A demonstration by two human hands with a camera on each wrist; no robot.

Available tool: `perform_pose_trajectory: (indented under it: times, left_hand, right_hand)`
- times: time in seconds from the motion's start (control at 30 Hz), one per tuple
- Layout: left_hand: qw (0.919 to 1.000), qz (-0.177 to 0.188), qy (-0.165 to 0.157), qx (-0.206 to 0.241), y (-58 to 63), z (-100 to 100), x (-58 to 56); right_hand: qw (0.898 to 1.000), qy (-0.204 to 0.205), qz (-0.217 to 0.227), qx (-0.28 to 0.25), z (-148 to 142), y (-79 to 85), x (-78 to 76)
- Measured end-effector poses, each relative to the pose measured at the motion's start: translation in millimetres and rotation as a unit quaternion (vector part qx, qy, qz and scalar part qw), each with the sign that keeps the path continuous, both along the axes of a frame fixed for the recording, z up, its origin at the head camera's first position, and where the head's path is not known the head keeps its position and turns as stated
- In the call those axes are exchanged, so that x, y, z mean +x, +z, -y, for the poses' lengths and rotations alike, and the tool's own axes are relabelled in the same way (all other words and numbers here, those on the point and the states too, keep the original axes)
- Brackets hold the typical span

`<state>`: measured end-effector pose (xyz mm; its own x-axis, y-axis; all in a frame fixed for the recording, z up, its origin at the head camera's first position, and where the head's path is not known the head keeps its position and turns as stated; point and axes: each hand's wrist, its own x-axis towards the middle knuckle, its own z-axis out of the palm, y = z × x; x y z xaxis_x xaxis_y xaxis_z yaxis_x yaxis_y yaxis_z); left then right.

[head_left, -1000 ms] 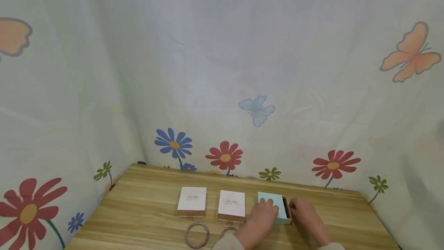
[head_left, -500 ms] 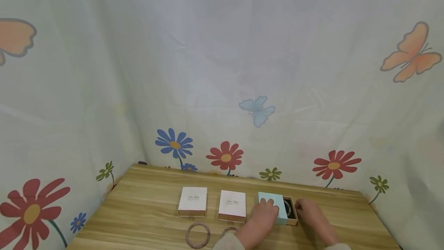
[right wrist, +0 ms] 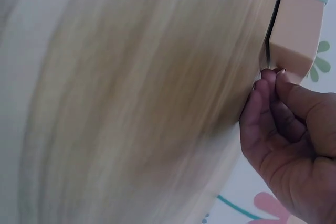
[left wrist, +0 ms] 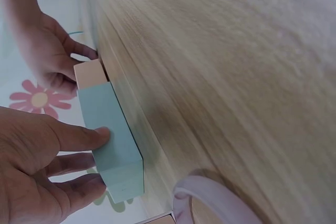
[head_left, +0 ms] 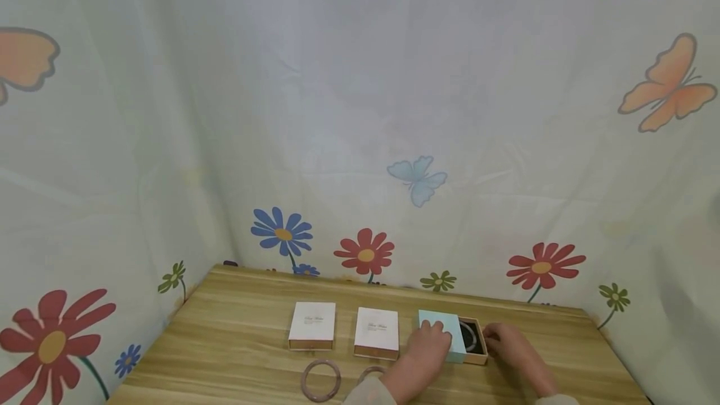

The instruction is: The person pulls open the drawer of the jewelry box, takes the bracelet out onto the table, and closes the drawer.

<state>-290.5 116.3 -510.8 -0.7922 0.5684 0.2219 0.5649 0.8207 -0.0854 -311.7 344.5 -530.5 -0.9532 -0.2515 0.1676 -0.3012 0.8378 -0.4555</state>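
Observation:
A mint-green slide box sleeve (head_left: pixel 457 345) lies at the right of the row of boxes on the table. My left hand (head_left: pixel 424 355) grips it, thumb on one side and fingers on the other, as the left wrist view shows. Out of the sleeve's right end sticks a tan drawer (right wrist: pixel 294 30) with a black lining, and part of a pale bangle (head_left: pixel 475 335) shows inside. At the drawer's outer end my right hand (head_left: pixel 512 345) pinches with thumb and fingertips; the pinched spot itself is mostly hidden.
Two white boxes (head_left: pixel 312 324) with lettering stand to the left of the mint one. In front of them lie two pinkish bangles (head_left: pixel 304 380), one partly behind my left forearm. A flowered curtain (head_left: pixel 337 111) hangs round the wooden table (head_left: pixel 236 330).
The right hand has moved to the right, drawing the drawer further out of the mint sleeve and bringing the bangle inside into sight. The left hand has stayed in place on the sleeve.

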Motion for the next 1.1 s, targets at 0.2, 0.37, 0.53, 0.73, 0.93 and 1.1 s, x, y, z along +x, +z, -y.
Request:
perform_pose_trajectory:
  times: [0.2, 0.37, 0.53, 0.73, 0.93, 1.1]
  left_hand:
    - [0.9998, 0.02, -0.002, 0.0, 2.6, 0, -2.0]
    - [0.9997, 0.023, -0.003, 0.005, 1.2, -1, -1.1]
    - [0.9999, 0.014, 0.0, 0.008, -0.5, -1, 0.1]
    - [0.9998, 0.01, -0.004, 0.016, -2.9, -1, -2.9]
    - [0.9999, 0.004, -0.005, 0.016, -5.9, -4, -5.6]
    - [0.9996, 0.017, -0.008, 0.02, -5.0, -4, -5.5]
  right_hand:
    - [1.0, 0.0, 0.001, -0.003, -8, -3.0, -0.3]
    - [1.0, -0.015, -0.002, 0.001, -10, -5.6, 1.2]
    - [1.0, -0.02, -0.01, 0.013, -7, -4.9, 3.8]
    - [1.0, -0.008, -0.015, 0.023, -8, -3.2, 1.9]
    - [1.0, 0.011, -0.003, 0.025, -18, -4.2, -2.8]
    - [0.999, 0.012, -0.015, 0.045, -23, -2.6, -1.9]
